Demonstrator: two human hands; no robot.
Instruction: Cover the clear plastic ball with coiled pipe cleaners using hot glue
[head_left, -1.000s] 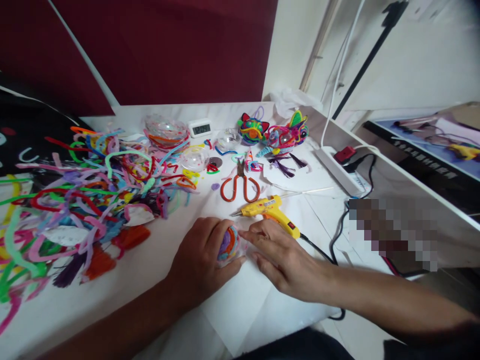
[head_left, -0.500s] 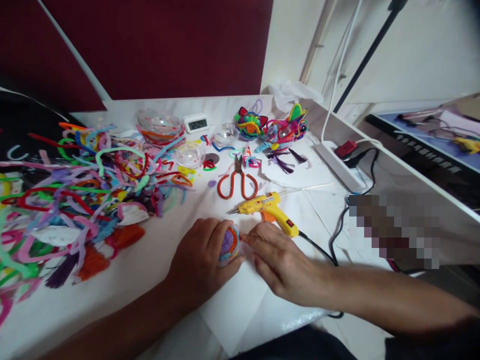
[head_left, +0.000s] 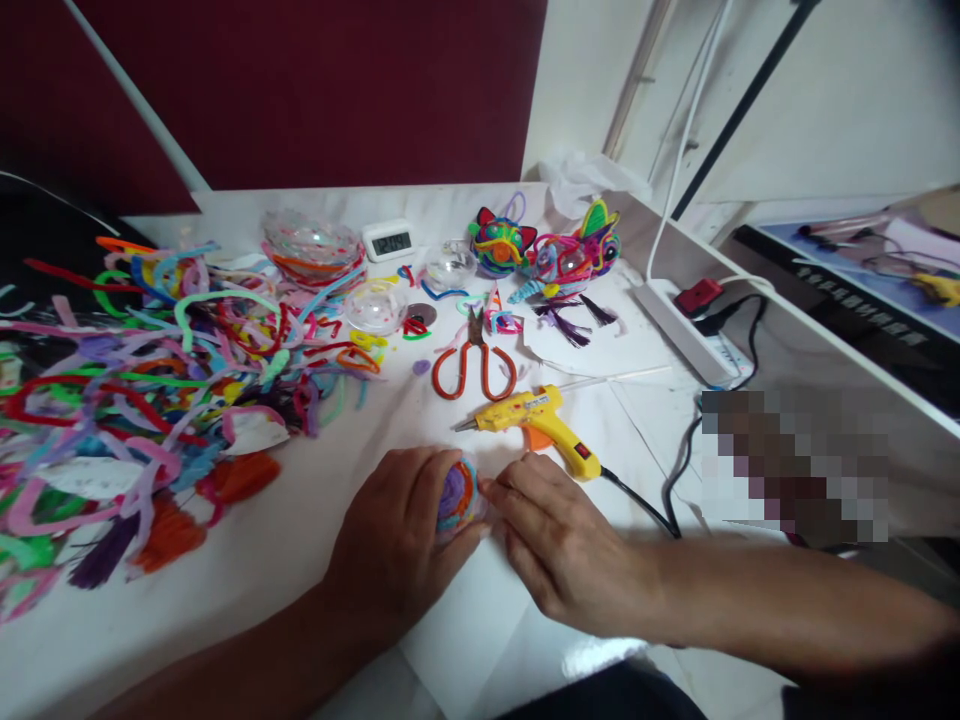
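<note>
A small clear plastic ball carries coiled pipe cleaner in purple, orange and light blue on its visible side. My left hand is wrapped round its left side, with fingers over the top and thumb below. On the right, my right hand has its fingers curled together, their tips pressed to the ball's right edge. Anything small between those fingertips is hidden. Just beyond the hands lies a yellow hot glue gun, nozzle pointing left. Orange-handled scissors rest behind it.
A heap of coloured pipe cleaners spreads over the left side. Clear plastic half-shells, a digital clock and a decorated ball stand at the back. A power strip and the glue gun's cord lie right.
The camera view has shifted slightly. Both hands keep nearly the same hold on the ball, which has hardly moved.
</note>
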